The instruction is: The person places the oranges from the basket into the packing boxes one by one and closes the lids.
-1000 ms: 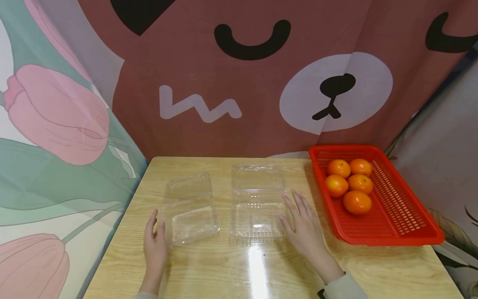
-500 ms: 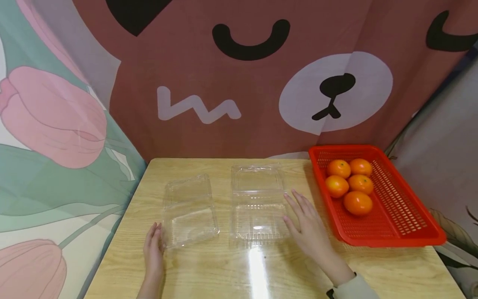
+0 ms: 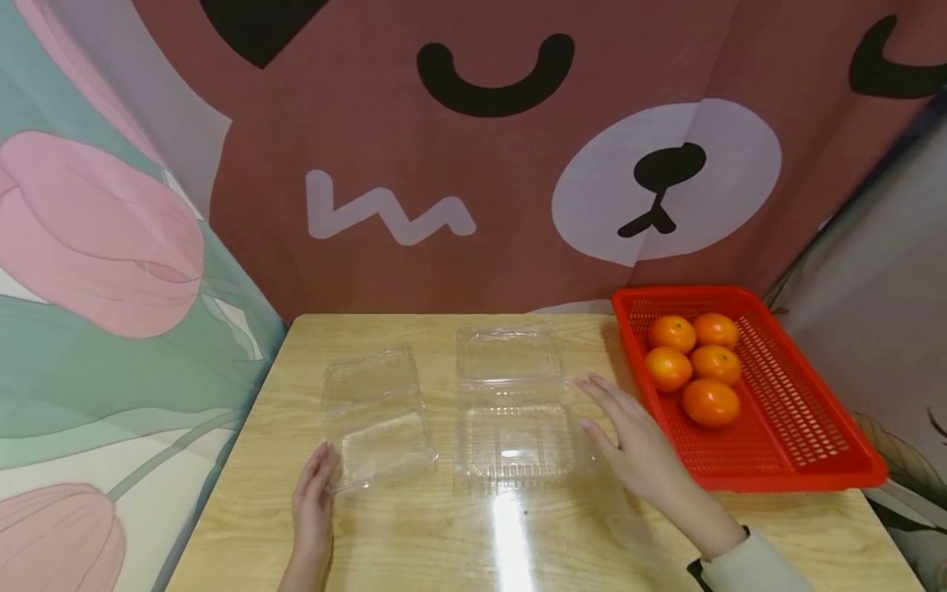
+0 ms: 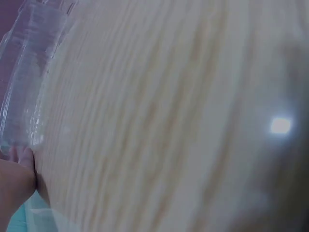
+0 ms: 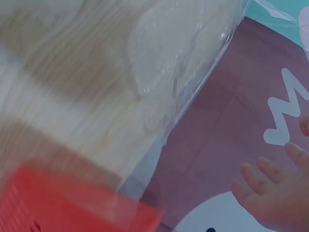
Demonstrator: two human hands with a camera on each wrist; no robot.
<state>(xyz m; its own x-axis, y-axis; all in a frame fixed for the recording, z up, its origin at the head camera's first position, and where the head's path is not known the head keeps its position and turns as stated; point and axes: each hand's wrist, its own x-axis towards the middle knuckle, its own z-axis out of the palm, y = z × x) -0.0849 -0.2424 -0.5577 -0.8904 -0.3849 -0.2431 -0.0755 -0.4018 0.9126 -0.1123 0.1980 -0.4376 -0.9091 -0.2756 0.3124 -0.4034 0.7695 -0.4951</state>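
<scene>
Behind the table (image 3: 414, 538), a bear curtain (image 3: 370, 123); at right, oranges (image 3: 710, 403) in a red basket (image 3: 777, 479). The left hand (image 3: 312, 501) touches the left clear box (image 3: 377, 448), grip unclear; the right hand (image 3: 639, 444), loosely spread, flanks the central box (image 3: 518, 440).

Clear, open left container (image 3: 383, 448), slightly skewed, beside clear, open right container (image 3: 515, 440), nearly straight

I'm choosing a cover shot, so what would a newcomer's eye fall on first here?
Probably the five orange fruits in the red basket at the table's right side. The large printed animal face behind the table competes. Fainter are two clear containers, lying open between the left hand and right hand.
</scene>
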